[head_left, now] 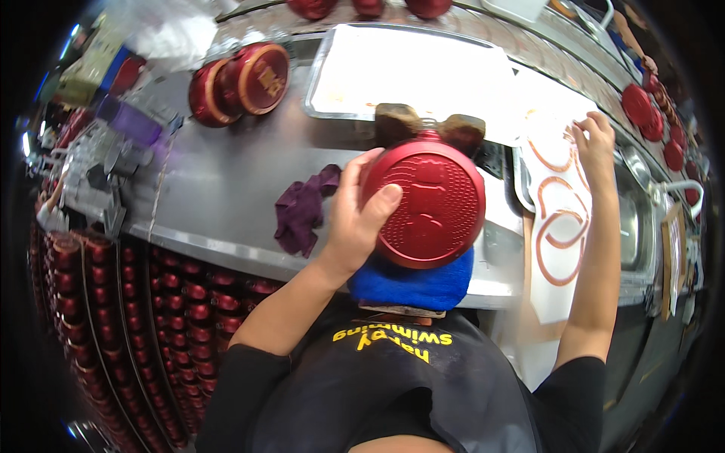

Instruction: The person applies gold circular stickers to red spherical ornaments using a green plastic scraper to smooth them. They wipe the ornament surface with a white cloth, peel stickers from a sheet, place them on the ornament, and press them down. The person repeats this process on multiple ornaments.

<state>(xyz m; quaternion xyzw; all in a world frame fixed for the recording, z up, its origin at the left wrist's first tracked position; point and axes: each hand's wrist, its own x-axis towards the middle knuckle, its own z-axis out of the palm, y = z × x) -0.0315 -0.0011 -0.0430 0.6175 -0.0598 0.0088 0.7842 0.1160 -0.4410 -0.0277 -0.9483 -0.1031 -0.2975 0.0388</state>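
Note:
My left hand (pixel 361 215) grips the left side of a round red metal pot (pixel 445 198), thumb lying on its flat face, which has a pattern of small dots. The pot rests against a blue cloth pad (pixel 415 281) near my apron. Just behind it stand two dark brown blocks (pixel 397 124). My right hand (pixel 595 136) is stretched out to the far right, fingertips drawn together over a white sheet (pixel 551 298). Copper-coloured curved strips (pixel 560 226) lie on that sheet. Whatever is between those fingertips is too small to make out.
A crumpled purple cloth (pixel 298 215) lies left of the pot on the metal bench (pixel 219 181). Farther off are two red pots (pixel 260 79) and a bright white tray (pixel 408 68). Stacked red pots (pixel 181 302) stand below at left; a sink (pixel 638 226) is at right.

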